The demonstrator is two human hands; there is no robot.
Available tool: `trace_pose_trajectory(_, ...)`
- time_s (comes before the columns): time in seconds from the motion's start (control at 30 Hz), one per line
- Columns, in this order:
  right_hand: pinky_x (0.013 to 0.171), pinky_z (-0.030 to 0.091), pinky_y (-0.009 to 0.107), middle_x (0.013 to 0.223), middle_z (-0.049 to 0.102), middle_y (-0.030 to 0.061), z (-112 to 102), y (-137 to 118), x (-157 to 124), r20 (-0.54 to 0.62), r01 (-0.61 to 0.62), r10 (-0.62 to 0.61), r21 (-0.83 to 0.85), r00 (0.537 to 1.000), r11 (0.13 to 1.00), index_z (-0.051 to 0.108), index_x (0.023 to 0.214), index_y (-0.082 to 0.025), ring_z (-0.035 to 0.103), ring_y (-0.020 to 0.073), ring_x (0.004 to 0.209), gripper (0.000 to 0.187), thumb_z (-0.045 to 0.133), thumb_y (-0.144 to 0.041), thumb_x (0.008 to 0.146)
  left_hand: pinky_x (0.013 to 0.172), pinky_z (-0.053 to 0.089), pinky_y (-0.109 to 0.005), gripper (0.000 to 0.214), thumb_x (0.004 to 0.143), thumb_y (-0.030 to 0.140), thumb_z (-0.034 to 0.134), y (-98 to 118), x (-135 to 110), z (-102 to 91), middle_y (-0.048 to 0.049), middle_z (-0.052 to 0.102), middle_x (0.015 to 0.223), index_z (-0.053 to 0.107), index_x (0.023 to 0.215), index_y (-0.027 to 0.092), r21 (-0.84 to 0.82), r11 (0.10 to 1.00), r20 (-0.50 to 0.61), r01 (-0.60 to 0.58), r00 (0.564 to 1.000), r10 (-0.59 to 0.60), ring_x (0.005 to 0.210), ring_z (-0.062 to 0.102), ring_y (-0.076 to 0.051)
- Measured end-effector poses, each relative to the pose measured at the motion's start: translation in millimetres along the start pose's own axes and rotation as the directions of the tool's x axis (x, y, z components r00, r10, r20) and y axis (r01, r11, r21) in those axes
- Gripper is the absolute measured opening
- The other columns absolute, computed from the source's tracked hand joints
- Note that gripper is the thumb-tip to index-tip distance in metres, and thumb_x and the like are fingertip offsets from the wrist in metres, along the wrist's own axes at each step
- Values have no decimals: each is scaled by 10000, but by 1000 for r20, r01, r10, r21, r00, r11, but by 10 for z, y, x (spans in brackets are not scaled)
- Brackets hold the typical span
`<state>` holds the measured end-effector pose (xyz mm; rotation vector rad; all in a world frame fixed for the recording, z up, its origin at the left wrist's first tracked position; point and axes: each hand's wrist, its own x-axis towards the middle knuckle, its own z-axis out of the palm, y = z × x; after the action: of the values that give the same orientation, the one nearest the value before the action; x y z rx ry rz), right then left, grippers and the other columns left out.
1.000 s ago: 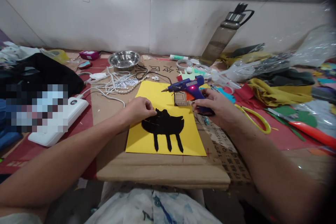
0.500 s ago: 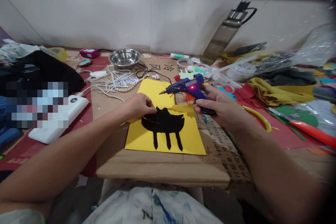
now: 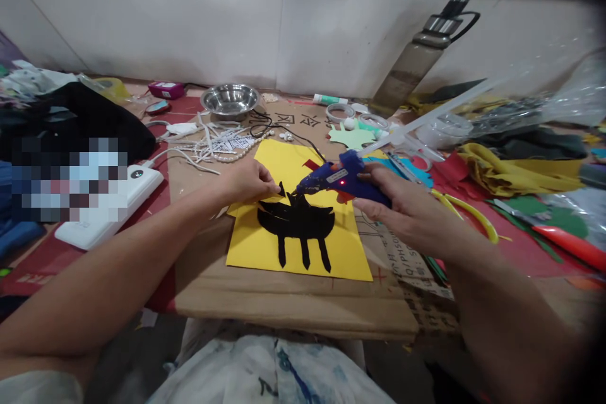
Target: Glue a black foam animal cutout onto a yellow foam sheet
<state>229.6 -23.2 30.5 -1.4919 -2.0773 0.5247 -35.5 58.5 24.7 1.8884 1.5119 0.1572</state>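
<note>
My right hand [image 3: 392,199] grips a blue glue gun [image 3: 337,180] with a lit red light and a clear glue stick sticking out of its back. The gun's nozzle points down at the upper edge of a black cutout [image 3: 298,221], which has a bowl-like body and three pointed legs. It lies on a yellow sheet [image 3: 348,259]. With thumb and finger pinched, my left hand [image 3: 253,182] holds a raised pointed bit at the cutout's upper left. The tip of the nozzle is hard to make out against the black.
A white power bank [image 3: 110,208] is on the left, below dark cloth [image 3: 89,113]. Behind the sheet are a metal bowl [image 3: 230,100] and white strips. Yellow-handled scissors [image 3: 473,214], an orange-handled cutter [image 3: 568,243] and a leaning bottle [image 3: 411,66] are on the right.
The glue gun has moved down and left, bringing its nozzle to the black cutout's upper edge. My left hand has lifted slightly, raising a pointed bit of black.
</note>
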Motion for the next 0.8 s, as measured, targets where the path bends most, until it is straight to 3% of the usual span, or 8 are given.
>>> trace_pose_trajectory(0.27,1012,455,550,1306,614,135,60,-33,-45,46,51,-47,-97,998,994,582,1267,-207,564,374,1201,456,497,-456,895,512,365,-246,170,693,333,669,-28,19,55,-24,649,602,711,693,168,11,999,-2,-49,999,49,529,525,-119)
trace_pose_trajectory(0.5,1043,430,592,1340,599,131,68,-54,-52,95,51,-39,-131,995,990,600,1292,-199,524,405,1256,508,467,-496,901,496,367,-257,182,699,338,668,-40,12,67,-3,585,507,718,730,166,-19,999,12,-45,999,45,483,501,-123)
trace_pose_trajectory(0.8,1061,432,560,1348,603,94,64,-97,-71,110,75,-59,-152,992,986,595,1314,-214,532,365,1264,489,455,-466,919,518,378,-255,151,692,320,667,-60,23,89,-3,594,518,705,688,174,-8,998,-10,-70,998,70,491,503,-113)
